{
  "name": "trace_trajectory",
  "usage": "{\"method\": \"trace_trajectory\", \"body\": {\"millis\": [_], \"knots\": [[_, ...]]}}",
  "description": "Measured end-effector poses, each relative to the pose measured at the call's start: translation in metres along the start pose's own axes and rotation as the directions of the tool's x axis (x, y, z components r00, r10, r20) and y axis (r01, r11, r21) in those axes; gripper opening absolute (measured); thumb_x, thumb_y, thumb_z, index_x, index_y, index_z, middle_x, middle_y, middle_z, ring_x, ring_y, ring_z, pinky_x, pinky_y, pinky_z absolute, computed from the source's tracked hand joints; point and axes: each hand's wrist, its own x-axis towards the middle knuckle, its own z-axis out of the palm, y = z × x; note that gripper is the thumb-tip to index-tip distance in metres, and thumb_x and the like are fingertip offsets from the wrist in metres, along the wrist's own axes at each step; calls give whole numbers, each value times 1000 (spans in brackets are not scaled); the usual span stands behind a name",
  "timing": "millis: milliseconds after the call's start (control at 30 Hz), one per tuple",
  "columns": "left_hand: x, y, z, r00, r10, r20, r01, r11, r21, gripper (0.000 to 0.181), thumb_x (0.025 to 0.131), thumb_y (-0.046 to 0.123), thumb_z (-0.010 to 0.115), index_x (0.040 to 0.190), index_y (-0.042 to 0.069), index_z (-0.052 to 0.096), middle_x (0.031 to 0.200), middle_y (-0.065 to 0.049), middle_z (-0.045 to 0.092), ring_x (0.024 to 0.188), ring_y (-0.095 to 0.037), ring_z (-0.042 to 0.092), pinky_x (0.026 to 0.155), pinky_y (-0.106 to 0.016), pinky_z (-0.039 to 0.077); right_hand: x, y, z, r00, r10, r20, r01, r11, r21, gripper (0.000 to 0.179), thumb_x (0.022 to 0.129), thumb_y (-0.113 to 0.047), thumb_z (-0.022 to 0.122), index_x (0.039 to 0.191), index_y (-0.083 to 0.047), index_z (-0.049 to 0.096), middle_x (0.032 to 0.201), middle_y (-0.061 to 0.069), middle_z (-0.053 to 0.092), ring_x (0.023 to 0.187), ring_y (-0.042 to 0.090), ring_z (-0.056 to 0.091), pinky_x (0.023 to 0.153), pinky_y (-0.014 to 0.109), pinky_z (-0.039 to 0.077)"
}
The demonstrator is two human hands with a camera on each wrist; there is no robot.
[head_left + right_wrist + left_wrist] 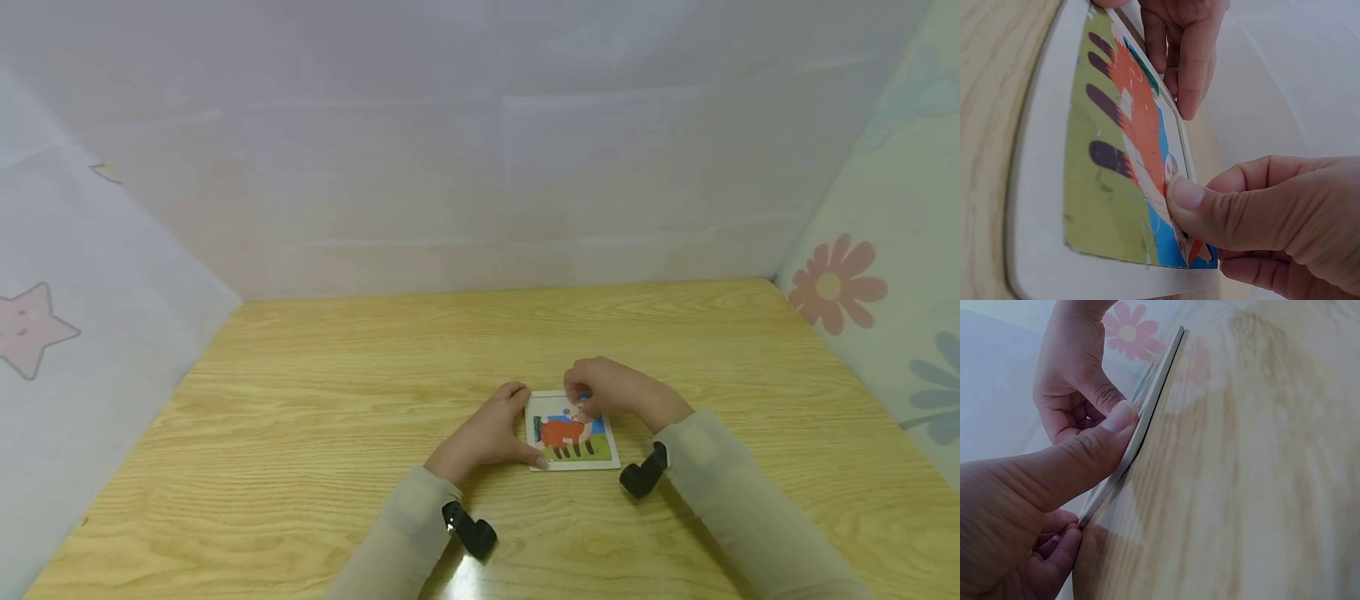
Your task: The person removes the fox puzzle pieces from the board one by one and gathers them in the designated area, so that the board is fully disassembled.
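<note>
A jigsaw puzzle board [611, 464] with a white frame lies flat on the table, its picture an orange fox-like animal on green and blue. My left hand [491, 429] grips the board's left side, thumb over the near left corner and fingers along the edge. Over the upper right of the picture, my right hand [611, 385] pinches a puzzle piece [1197, 251] showing part of the animal's head, between thumb and curled fingers. The thumb [1210, 206] covers much of that piece, so how far it sits in the picture is hidden.
The board rests on a wood-grain table [300, 417]. Pale cloth walls stand at the back and both sides, with a printed flower [832, 285] on the right one. Each wrist carries a small black camera [474, 533].
</note>
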Motion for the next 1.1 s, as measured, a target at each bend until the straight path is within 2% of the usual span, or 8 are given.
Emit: {"method": "trace_trajectory", "body": {"millis": [333,500,633,867,1100], "knots": [[2,-2,0,1000,7,8,-7,1000,14,107,62,42,84,145,2,29,148,-12,25,134,-28,29,108,-40,29,-2,3,3,999,25,-28,-24,1000,16,21,75,-6,75,74,-13,56,74,-1,48,68,14,41,61,27,35],[2,-3,1,1000,-1,7,1,1000,16,107,62,42,84,145,2,29,148,-12,25,135,-29,28,108,-40,29,-4,4,5,998,47,-44,-47,999,17,15,78,-10,74,87,-11,61,81,1,50,74,16,43,65,29,38],[2,-4,1,1000,-2,4,2,1000,16,106,62,42,84,144,2,30,148,-12,26,134,-28,29,108,-40,29,-7,3,7,996,67,-57,-67,998,9,21,79,-16,73,95,-7,63,88,2,52,78,16,45,70,31,41],[2,-3,2,1000,-2,1,2,1000,13,106,62,42,84,144,2,29,148,-11,26,134,-28,29,108,-40,29,-14,5,12,987,31,-158,-32,999,-6,23,77,-19,75,94,-6,65,90,2,55,77,15,45,70,30,43],[1,-3,2,1000,-5,2,5,1000,8,107,62,42,84,145,3,29,148,-11,26,134,-28,29,108,-41,29,-21,6,21,963,24,-267,-19,1000,21,26,77,-18,76,98,-6,67,90,1,56,74,12,46,67,27,44]]}}
